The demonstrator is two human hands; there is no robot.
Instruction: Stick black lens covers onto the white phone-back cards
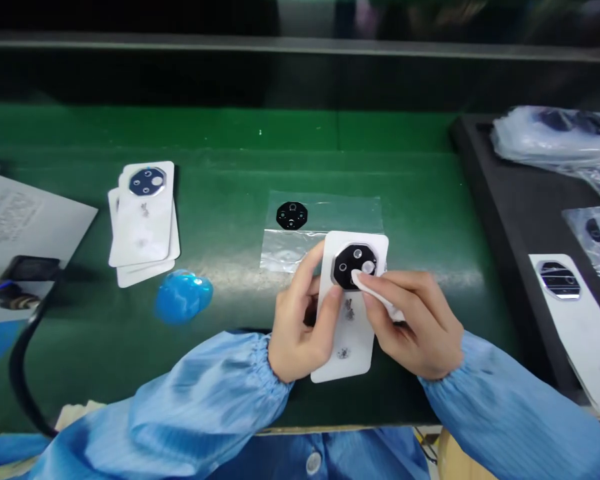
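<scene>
My left hand [305,320] grips a white phone back cover [347,333] by its left edge, thumb on the face and fingers partly hidden behind. A black octagonal camera lens plate [347,273] sits near the cover's top. In my right hand [417,320] a folded white wipe [380,293] is pinched, its tip touching the lower right of the lens plate. Behind the cover lies a clear plastic bag [350,212] with a loose black octagonal lens plate [292,216] on it.
Several white back covers [143,240] are stacked at the left, near a shiny blue blob [184,297]. A black tray [500,220] at the right holds bagged lens plates [560,133] and another white cover [585,333]. A dark cable [17,373] curves at the lower left.
</scene>
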